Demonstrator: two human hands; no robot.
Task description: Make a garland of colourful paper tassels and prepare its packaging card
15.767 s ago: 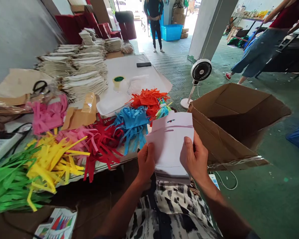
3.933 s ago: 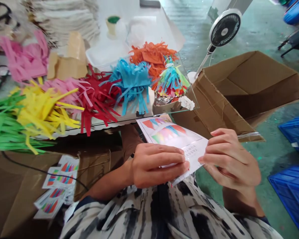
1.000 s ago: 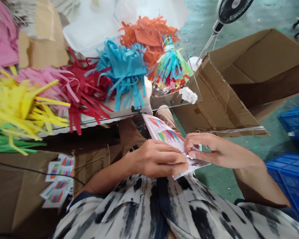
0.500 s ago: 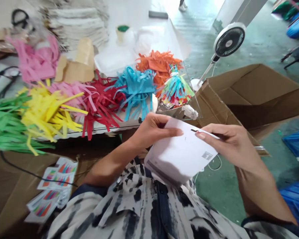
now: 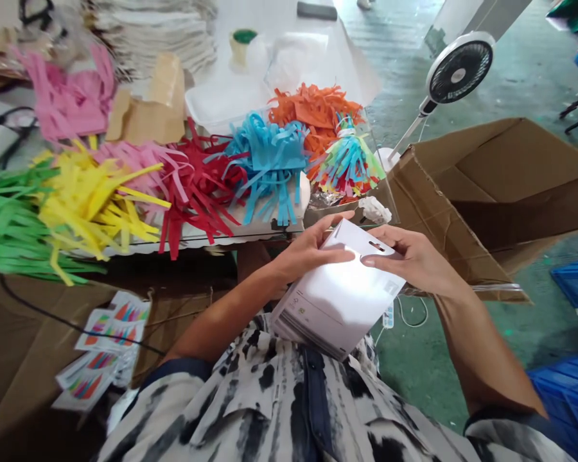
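Both hands grip a white paper box [image 5: 334,301] with a hang slot near its upper edge and small print at its lower end, tilted in front of my torso. My left hand [image 5: 313,250] is closed on its left edge, thumb flat on the white face. On the right side, my right hand [image 5: 409,256] pinches it by the slot, thumb on top and fingers behind. Just beyond lies a multicoloured tissue-paper tassel [image 5: 350,160] tied with white, beside a crumpled white scrap [image 5: 374,210]. What is inside the box, if anything, is hidden.
Bundles of blue [image 5: 270,157], orange [image 5: 313,112], red [image 5: 200,183], yellow [image 5: 96,199] and green [image 5: 14,218] paper strips line the table. An open cardboard box [image 5: 462,224] and a fan [image 5: 460,70] stand right. Printed cards [image 5: 108,340] lie lower left.
The white box has shifted slightly left and stands fuller, with its printed lower end more visible. My right hand has moved left, its thumb now nearer the left thumb.
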